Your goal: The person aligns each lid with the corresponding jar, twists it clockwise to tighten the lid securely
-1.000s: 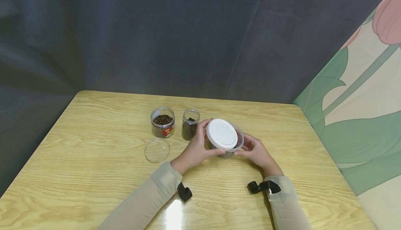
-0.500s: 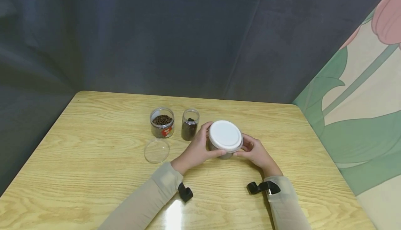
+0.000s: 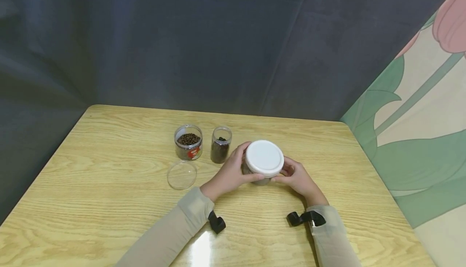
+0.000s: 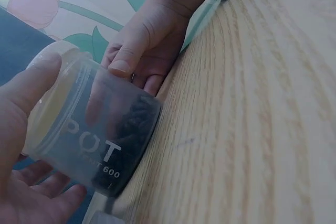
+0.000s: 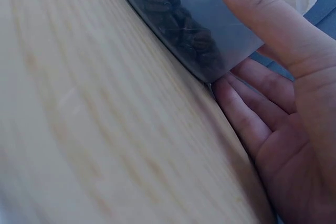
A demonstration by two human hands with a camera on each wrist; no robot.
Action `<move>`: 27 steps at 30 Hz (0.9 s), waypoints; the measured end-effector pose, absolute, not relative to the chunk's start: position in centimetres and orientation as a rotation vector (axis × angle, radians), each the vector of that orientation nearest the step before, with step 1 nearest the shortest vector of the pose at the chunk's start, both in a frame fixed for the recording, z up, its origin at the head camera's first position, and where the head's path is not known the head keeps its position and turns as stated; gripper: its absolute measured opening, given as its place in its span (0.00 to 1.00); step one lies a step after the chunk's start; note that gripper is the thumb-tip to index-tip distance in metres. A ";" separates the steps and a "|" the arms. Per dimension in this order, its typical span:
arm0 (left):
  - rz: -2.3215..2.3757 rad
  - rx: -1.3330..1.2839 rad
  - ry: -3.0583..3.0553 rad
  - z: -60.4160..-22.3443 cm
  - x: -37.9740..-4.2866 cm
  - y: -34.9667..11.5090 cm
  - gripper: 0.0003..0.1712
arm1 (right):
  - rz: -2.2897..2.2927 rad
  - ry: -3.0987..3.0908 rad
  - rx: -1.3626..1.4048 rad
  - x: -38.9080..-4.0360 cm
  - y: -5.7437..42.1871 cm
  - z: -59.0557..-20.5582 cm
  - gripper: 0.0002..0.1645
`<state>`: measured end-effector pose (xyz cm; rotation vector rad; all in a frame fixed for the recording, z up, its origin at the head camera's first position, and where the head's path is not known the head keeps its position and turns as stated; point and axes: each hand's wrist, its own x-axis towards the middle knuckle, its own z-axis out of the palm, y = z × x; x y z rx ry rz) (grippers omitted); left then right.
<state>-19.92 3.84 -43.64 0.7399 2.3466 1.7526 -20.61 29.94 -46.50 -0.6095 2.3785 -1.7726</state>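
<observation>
Now, right of the head view's centre, we're gripping the lid with our left hand and the jar with our right hand; steadying one, pressing the other evenly, should be helping.

Pale wood-grain tabletop — glare near its front edge, dark curtain behind, floral panel right.
</observation>
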 end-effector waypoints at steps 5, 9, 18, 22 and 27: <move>1.727 0.716 2.348 -43.6 -20.0 3.9 0.60 | -1.780 2.386 -0.609 -20.6 30.0 -46.6 0.44; 1.692 0.680 2.356 -43.4 -20.0 3.9 0.60 | -1.798 2.366 -0.647 -20.7 30.0 -46.7 0.44; 1.685 0.639 2.332 -43.3 -20.0 3.7 0.60 | -1.809 2.353 -0.667 -20.7 30.0 -46.7 0.45; 1.693 0.634 2.305 -43.4 -20.1 3.6 0.60 | -1.803 2.348 -0.662 -20.8 30.1 -46.7 0.45; 1.716 0.636 2.263 -43.6 -20.3 3.4 0.60 | -1.800 2.334 -0.660 -20.8 30.1 -46.6 0.45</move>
